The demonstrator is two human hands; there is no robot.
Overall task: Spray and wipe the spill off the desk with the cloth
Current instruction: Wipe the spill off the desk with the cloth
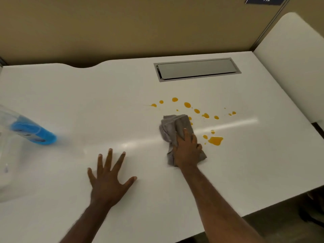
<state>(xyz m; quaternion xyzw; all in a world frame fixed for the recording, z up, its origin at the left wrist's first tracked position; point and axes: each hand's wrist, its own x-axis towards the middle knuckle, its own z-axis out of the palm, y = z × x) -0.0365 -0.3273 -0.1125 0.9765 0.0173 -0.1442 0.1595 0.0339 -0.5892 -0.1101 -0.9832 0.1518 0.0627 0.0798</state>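
Observation:
Orange drops of the spill (215, 140) lie scattered in an arc on the white desk (87, 106), right of centre. My right hand (187, 149) presses down on a crumpled grey cloth (173, 128), whose right edge touches a few of the drops. The largest puddle sits just right of that hand. My left hand (108, 179) rests flat on the desk with its fingers spread and holds nothing. A clear spray bottle with blue liquid (33, 131) lies at the far left edge, blurred and partly cut off.
A grey metal cable hatch (196, 69) is set into the desk behind the spill. A tan partition wall (122, 27) stands along the back and a white side panel (289, 58) on the right. The desk's front edge runs diagonally at lower right.

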